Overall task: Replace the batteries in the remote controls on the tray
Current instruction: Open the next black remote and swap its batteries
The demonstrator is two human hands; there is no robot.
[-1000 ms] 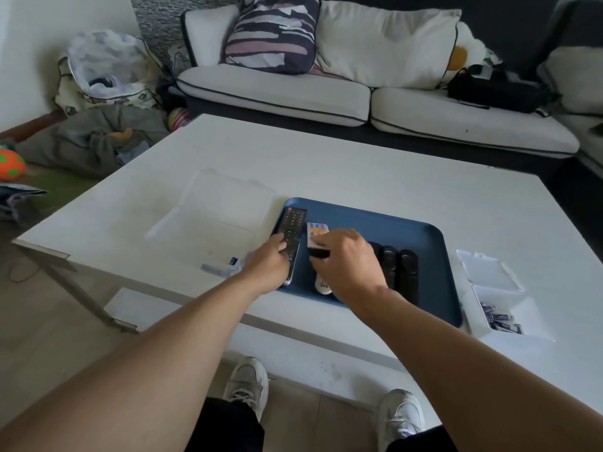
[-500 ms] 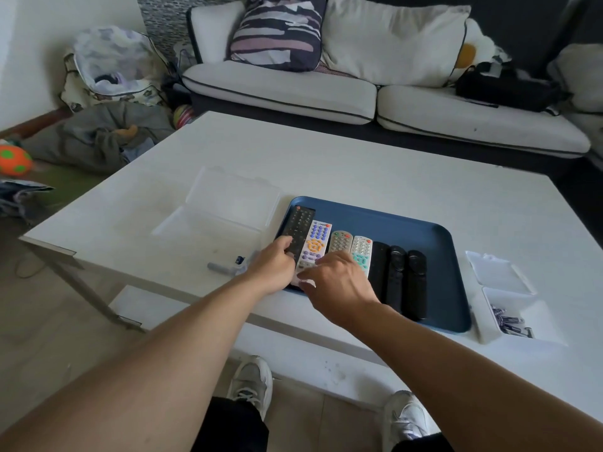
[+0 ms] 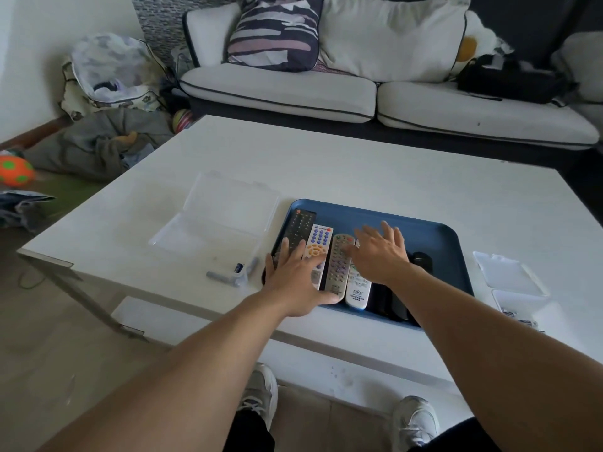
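A blue tray (image 3: 427, 233) lies near the table's front edge with several remotes side by side. From the left: a black remote (image 3: 298, 228), a white one with blue and orange buttons (image 3: 318, 241), a grey one (image 3: 339, 256), a white one (image 3: 359, 287), then black remotes (image 3: 421, 259) partly hidden. My left hand (image 3: 295, 277) lies flat with straight fingers over the near ends of the left remotes. My right hand (image 3: 380, 252) is spread flat over the middle remotes. Neither hand holds anything.
A clear open plastic box (image 3: 217, 228) sits left of the tray, with loose batteries (image 3: 225, 277) at its near corner. A small clear box (image 3: 512, 280) holding batteries (image 3: 518, 316) sits to the right. A sofa stands behind the white table (image 3: 359, 164).
Both hands have uncurled from the remotes and now lie flat and spread. The right hand moved right and farther back over the middle remotes; the remotes lie lined up in the tray.
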